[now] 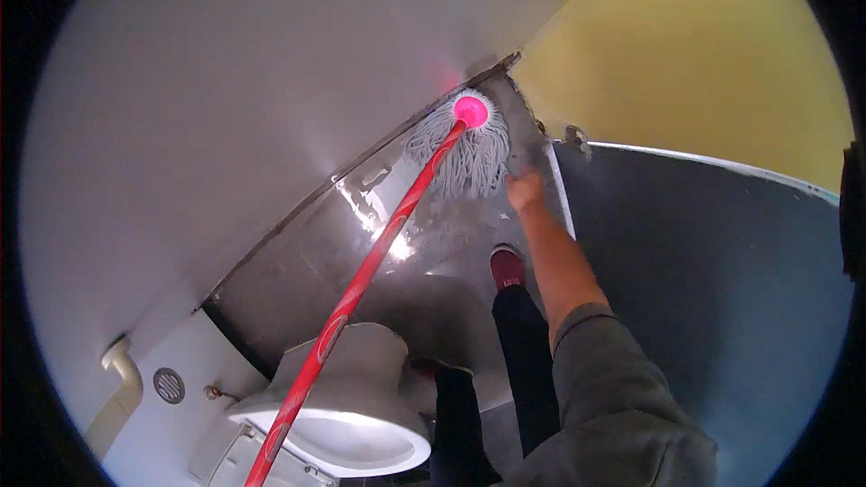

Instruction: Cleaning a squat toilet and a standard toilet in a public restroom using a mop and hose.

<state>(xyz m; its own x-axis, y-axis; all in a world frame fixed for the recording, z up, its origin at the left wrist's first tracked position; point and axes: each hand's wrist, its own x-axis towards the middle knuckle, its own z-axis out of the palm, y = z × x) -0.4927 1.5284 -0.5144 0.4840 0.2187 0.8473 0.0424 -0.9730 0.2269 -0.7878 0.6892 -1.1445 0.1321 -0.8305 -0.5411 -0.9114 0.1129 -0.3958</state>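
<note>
A mop slants across the view, its long red handle (358,281) running from the lower left edge up to a pink round head (471,112). Grey-white strings (475,160) fan out from the head over the wet floor, close to the wall corner. My right hand (526,191) hangs just right of the strings, apart from the handle, at the end of an outstretched bare forearm. Its fingers look curled in, with nothing seen in them. My left hand is outside the picture, as is the near end of the handle.
A white toilet (356,437) with its seat raised stands at lower left, beside a pipe (124,388) and a round drain cover (169,385). Grey wall (207,126) bounds the left, a dark blue-grey panel (686,289) the right. My maroon shoe (508,268) rests on the shiny floor.
</note>
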